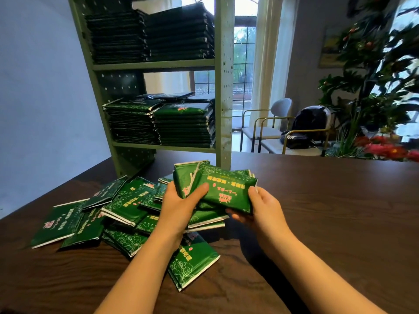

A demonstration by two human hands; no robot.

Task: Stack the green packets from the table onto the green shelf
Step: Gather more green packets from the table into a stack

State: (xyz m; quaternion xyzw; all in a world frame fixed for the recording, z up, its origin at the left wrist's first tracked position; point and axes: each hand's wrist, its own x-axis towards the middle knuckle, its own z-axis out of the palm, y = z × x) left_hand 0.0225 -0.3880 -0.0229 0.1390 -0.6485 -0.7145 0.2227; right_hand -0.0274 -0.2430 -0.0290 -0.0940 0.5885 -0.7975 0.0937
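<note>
Both hands hold a small bundle of green packets (pixel 223 189) above the table, just in front of the green shelf (pixel 223 87). My left hand (pixel 179 205) grips the bundle's left side with the thumb on top. My right hand (pixel 260 207) grips its right end from below. Several loose green packets (pixel 122 205) lie scattered on the dark wooden table (pixel 317 211) under and left of my hands. The shelf's middle level carries two stacks of packets (pixel 183 125), and the upper level holds taller stacks (pixel 176 32).
The shelf stands on the table's far side, left of centre. Behind the table are chairs (pixel 269 125), one with a dark bag (pixel 306 128), plus a large plant (pixel 374 71) and red flowers (pixel 385 148) at the right. A pale wall is at the left.
</note>
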